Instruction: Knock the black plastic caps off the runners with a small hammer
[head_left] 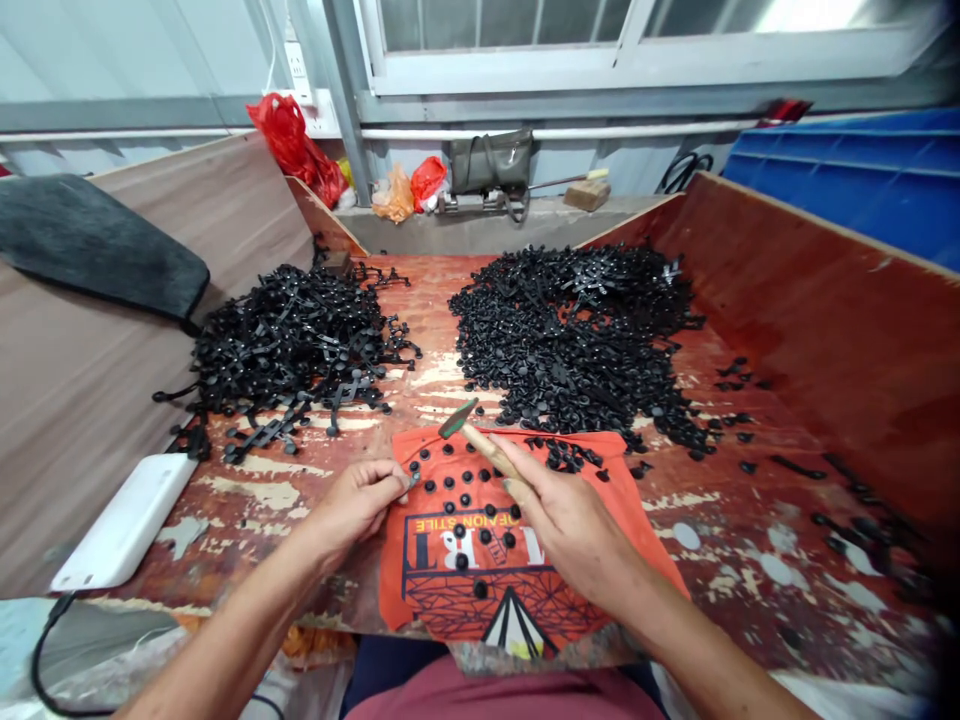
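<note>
My right hand (570, 520) is closed round a wooden-handled tool (480, 440) with a green tip, held over an orange printed cloth (480, 570). Several small black round parts (465, 500) lie scattered on the cloth. My left hand (360, 500) rests at the cloth's left edge, its fingers pinched together on something small I cannot make out. A big heap of loose black round parts (577, 340) lies behind the cloth to the right. A pile of black sprue frames (292, 340) lies at the back left.
The worn red wooden worktable (750, 530) has raised board sides (825, 300). A white power bank (124, 520) with a cable lies at the left. A dark pad (90, 240) lies on the left board. Plastic bags (296, 145), a handbag (491, 160) and a blue crate (862, 180) stand behind.
</note>
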